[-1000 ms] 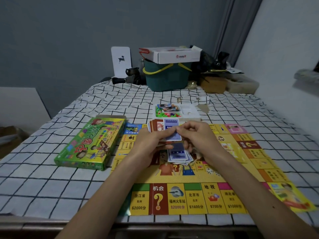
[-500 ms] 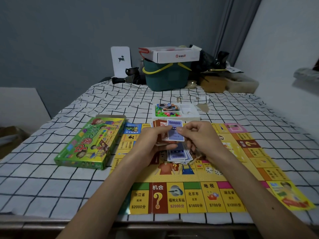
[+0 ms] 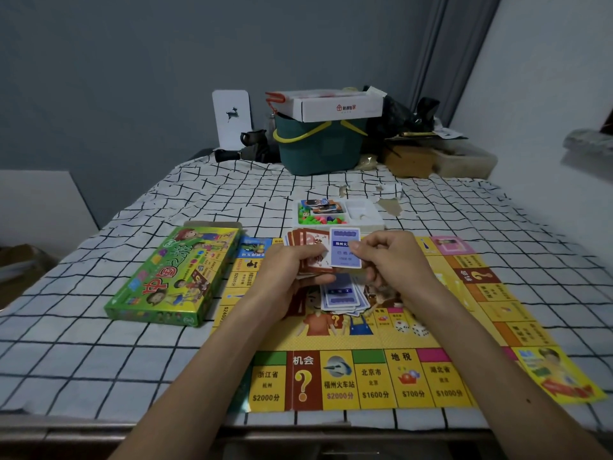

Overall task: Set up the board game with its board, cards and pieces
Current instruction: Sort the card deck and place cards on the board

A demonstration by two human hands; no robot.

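Sorting cards, by the look of it. Left hand [image 3: 292, 273] clamped round a fan of brown cards [image 3: 306, 242]; right hand [image 3: 388, 263] pinching one blue card [image 3: 345, 249] by its right edge, both hands touching above the far half of the board [image 3: 374, 383]. Blue card held upright, print facing the camera, long axis up and down. Best to slide it clear of the fan first, then lay it flat and squared on the blue pile [image 3: 343, 297] just below, lengthwise toward the board's near edge.

Forearms stretched forward, left hand [image 3: 288, 277] gripping fanned cards [image 3: 306, 241], right hand [image 3: 394, 260] pinching a blue card [image 3: 345, 249]
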